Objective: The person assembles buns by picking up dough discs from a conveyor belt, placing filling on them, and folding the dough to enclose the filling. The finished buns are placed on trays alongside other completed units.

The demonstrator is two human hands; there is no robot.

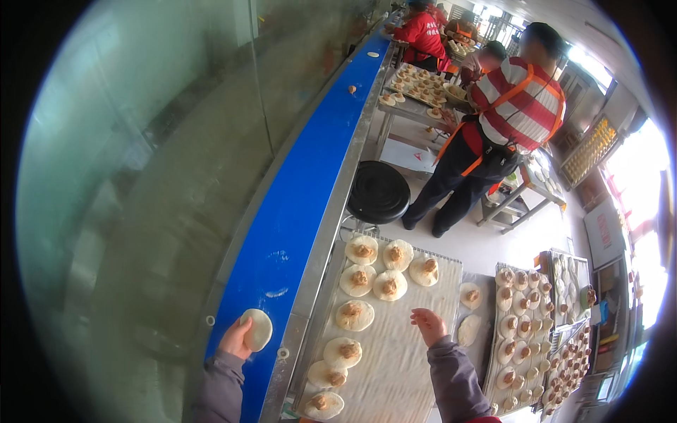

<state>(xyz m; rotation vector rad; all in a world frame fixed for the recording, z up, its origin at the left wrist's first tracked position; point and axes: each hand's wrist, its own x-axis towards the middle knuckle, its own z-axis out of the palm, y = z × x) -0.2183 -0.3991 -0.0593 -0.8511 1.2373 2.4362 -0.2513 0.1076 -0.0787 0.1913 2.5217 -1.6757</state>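
Note:
My left hand (237, 340), over the near end of the blue conveyor belt (293, 204), is closed on the edge of a flat, pale dough round (257, 330). Above the bare right part of a metal tray (388, 359) is my right hand (429, 327), fingers stretched out to the left and holding nothing visible. On that tray lie several dough rounds topped with brown filling, such as this filled dough round (355, 315). Two more rounds lie just right of my right hand; one filled dough round (470, 295) carries a brown lump, while the plain dough round (468, 330) is bare.
Farther right, a tray (486, 366) and others hold many filled rounds. A black round stool (379, 192) stands beside the belt. A person in a striped top (518, 99) works at a table beyond; others stand farther back. A glass partition (162, 176) runs along the left.

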